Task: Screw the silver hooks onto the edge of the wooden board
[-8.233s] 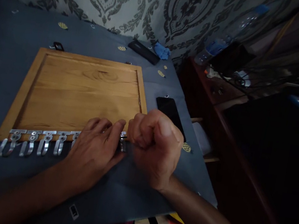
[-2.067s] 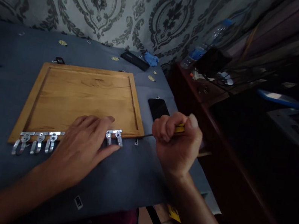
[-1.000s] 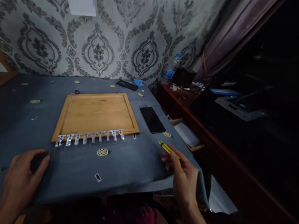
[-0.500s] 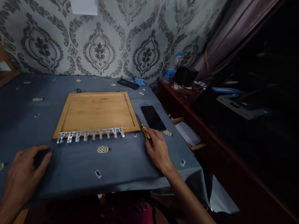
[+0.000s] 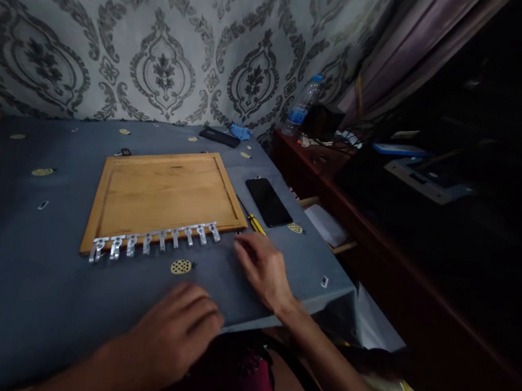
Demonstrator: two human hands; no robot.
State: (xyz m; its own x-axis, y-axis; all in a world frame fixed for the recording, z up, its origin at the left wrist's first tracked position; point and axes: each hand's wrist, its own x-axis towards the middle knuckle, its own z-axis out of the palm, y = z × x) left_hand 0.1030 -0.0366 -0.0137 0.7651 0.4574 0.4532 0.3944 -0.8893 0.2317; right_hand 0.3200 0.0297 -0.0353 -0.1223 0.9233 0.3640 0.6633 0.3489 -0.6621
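Observation:
A wooden board [image 5: 161,192] with a raised frame lies flat on the cloth-covered table. Along its near edge runs a metal hook rail [image 5: 156,241] with several hooks hanging over the side. My right hand [image 5: 263,269] rests by the board's near right corner, fingers stretched and apart, holding nothing. Just beyond its fingertips lies a yellow and black screwdriver [image 5: 257,224], its shaft pointing along the board's right side. My left hand [image 5: 173,331] is over the table's front edge, blurred, with fingers bent; whether anything is in it is hidden.
A black phone [image 5: 268,201] lies right of the screwdriver. At the back are a dark flat case [image 5: 219,137] and a crumpled blue item [image 5: 240,132]. A water bottle [image 5: 300,109] stands on the reddish side desk [image 5: 306,163], above an open drawer holding something white.
My right hand has let go of the screwdriver and drawn back slightly toward me. My left hand has swung right, from the table's left side to its front middle. The view has shifted a little.

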